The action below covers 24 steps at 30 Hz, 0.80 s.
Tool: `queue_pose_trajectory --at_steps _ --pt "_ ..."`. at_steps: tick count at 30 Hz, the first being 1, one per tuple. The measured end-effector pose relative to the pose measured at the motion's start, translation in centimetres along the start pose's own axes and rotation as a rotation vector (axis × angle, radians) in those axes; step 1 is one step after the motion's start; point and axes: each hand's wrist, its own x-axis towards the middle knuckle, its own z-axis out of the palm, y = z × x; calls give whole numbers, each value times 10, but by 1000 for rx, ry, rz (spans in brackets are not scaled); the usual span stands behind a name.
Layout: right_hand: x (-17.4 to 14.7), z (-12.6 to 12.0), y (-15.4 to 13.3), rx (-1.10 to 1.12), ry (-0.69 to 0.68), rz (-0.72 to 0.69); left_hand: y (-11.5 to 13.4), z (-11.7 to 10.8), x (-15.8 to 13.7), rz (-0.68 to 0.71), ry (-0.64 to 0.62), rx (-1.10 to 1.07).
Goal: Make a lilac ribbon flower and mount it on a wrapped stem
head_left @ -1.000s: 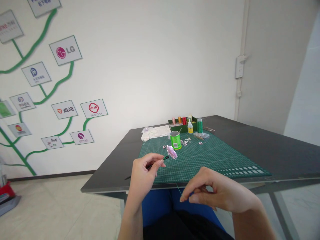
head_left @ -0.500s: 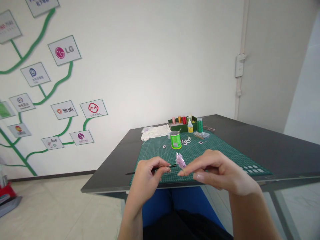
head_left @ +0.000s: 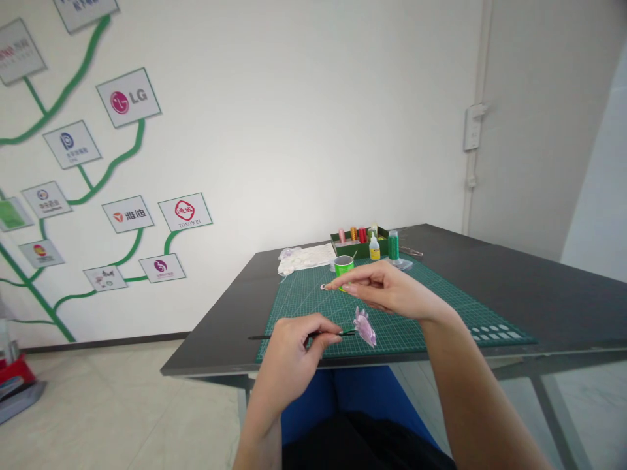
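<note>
My left hand point(head_left: 300, 346) is closed around a thin dark stick point(head_left: 259, 337), which sticks out on both sides of the fingers. Beyond its right end is a pale lilac flower point(head_left: 365, 328), with a bit of green near the fingertips. My right hand point(head_left: 386, 287) reaches over the green cutting mat point(head_left: 294, 303), index finger stretched out and thumb apart from it. Its fingertip is at a small oval white piece point(head_left: 322, 287); I cannot tell whether they touch. Behind this hand stands a bright green can point(head_left: 344, 267), partly hidden.
At the back are a dark green box point(head_left: 350, 249) with thread spools, a small glue bottle point(head_left: 374, 248) and a green spool point(head_left: 393, 245). A white sheet point(head_left: 313, 254) with pale pieces lies at the back left. The black table point(head_left: 225, 307) meets the wall.
My right hand has left the flower and moved forward and left to the small oval piece. The flower now extends from the left hand's end, slightly lower and further right.
</note>
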Motion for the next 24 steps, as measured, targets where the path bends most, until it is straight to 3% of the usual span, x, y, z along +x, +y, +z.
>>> queue_pose_trajectory --at_steps 5,9,16,19,21,24 --pt "-3 24 45 159 -77 178 -4 -1 -1 -2 99 -6" --pt "-27 48 75 282 -83 217 -10 -1 0 -79 136 -83" --pt "-54 50 76 381 -110 172 -14 5 3 -222 139 -320" --pt "-53 52 76 553 -134 159 -12 5 7 -270 176 -439" --pt "-49 55 78 697 -39 170 -11 4 9 -279 201 -496" --pt "-40 57 85 665 284 267 -10 1 10 -290 228 -535"
